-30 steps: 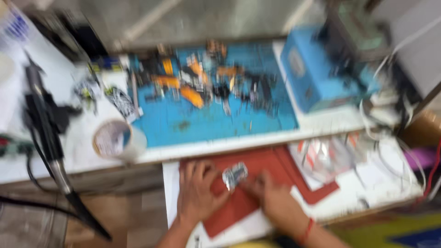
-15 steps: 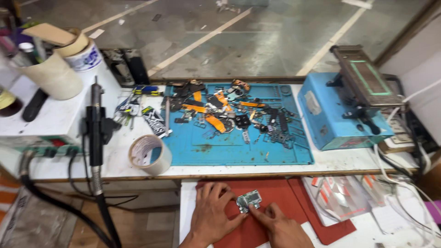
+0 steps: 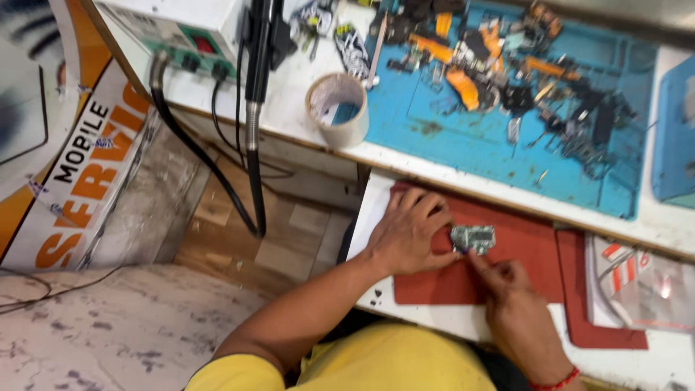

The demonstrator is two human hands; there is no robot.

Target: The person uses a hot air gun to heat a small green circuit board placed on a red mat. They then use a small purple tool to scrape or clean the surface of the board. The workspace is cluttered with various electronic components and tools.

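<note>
A small green circuit board (image 3: pixel 473 237) lies on a red mat (image 3: pixel 536 268) on the lower white shelf. My left hand (image 3: pixel 411 232) rests flat on the mat, fingers spread, its fingertips touching the board's left edge. My right hand (image 3: pixel 515 311) comes from below with the forefinger pressed on the board's lower right edge. A red thread circles the right wrist. Neither hand lifts the board.
Above, a blue work mat (image 3: pixel 507 123) carries several small phone parts and tools. A roll of tape (image 3: pixel 339 108) stands at its left. A hot-air handle (image 3: pixel 255 87) hangs from a white station (image 3: pixel 181 32). A plastic bag (image 3: pixel 637 282) lies at right.
The view has swung down and left, now showing the floor and my yellow shirt. Both hands have stayed on the circuit board on the red mat.
</note>
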